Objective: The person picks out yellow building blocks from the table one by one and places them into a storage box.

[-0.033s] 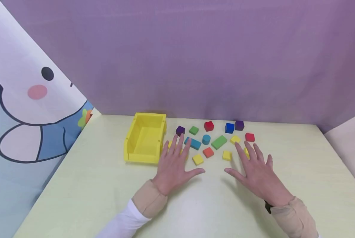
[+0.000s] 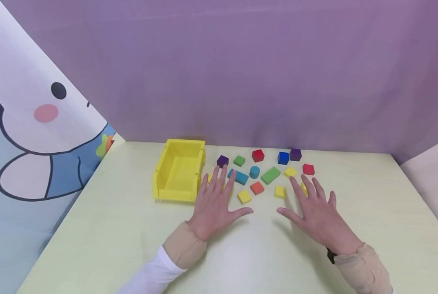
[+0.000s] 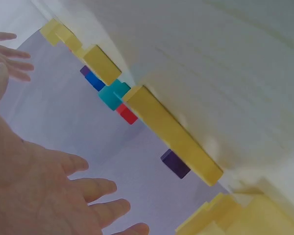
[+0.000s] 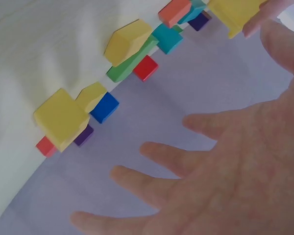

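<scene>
My left hand is held above the table with its fingers spread, just right of the yellow bin. It partly covers a long yellow block, best seen in the left wrist view. Beyond its fingertips lie a dark purple cube and a blue oblong block. My right hand, fingers also spread, hovers over the right side of the blocks and holds nothing. Near it are a yellow block, another yellow block, a red block and a partly hidden yellow block.
Between the hands lie an orange-red block, a green oblong block and a blue cylinder. Farther back are a red cube, a blue cube and a purple cube. A purple backdrop rises behind the table.
</scene>
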Motion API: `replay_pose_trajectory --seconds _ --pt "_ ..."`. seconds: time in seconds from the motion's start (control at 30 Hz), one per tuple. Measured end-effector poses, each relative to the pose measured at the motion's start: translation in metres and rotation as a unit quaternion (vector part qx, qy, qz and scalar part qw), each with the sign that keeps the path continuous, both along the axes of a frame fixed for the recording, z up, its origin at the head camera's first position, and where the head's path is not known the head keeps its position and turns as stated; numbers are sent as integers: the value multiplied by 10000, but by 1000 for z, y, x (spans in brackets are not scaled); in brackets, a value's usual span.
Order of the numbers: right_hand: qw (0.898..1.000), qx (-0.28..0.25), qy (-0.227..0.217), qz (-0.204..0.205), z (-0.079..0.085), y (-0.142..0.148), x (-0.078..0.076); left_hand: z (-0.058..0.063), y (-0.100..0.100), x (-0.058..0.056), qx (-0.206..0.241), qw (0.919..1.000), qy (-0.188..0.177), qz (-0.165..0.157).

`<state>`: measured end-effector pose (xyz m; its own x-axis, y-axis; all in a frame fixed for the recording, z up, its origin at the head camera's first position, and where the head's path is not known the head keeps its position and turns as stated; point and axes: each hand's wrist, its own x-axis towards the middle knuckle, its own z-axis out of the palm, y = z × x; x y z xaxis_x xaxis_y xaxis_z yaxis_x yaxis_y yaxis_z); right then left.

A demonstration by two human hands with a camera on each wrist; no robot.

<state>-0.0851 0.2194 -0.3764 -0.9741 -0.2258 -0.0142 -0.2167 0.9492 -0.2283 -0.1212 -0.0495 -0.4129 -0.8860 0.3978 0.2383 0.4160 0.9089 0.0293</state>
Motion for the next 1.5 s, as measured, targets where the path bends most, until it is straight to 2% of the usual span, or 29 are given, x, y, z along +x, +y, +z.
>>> replay_pose_trajectory --seconds 0.37,0.5,0.67,0.83,1.03,1.27,1.5 --pt "9981 157 228 551 -1 -2 1 14 -5 -8 31 10000 9 13" --pt "9967 176 209 764 -4 -2 2 19 -10 -13 7 9999 -33 148" --pt "9935 214 555 969 -10 -2 -3 29 -18 -19 193 9987 -211 422" --pt "9907 214 725 1133 -17 -1 -8 35 -31 -25 368 9965 -331 673" --pt "9886 191 542 1391 -26 -5 -12 40 -48 -32 434 9924 -560 1006" --pt "9909 80 369 1293 -29 -5 -14 40 -78 -45 726 9876 -424 1329" --pt "9919 53 370 1218 -32 -5 -16 36 -103 -53 757 9829 -585 1576"
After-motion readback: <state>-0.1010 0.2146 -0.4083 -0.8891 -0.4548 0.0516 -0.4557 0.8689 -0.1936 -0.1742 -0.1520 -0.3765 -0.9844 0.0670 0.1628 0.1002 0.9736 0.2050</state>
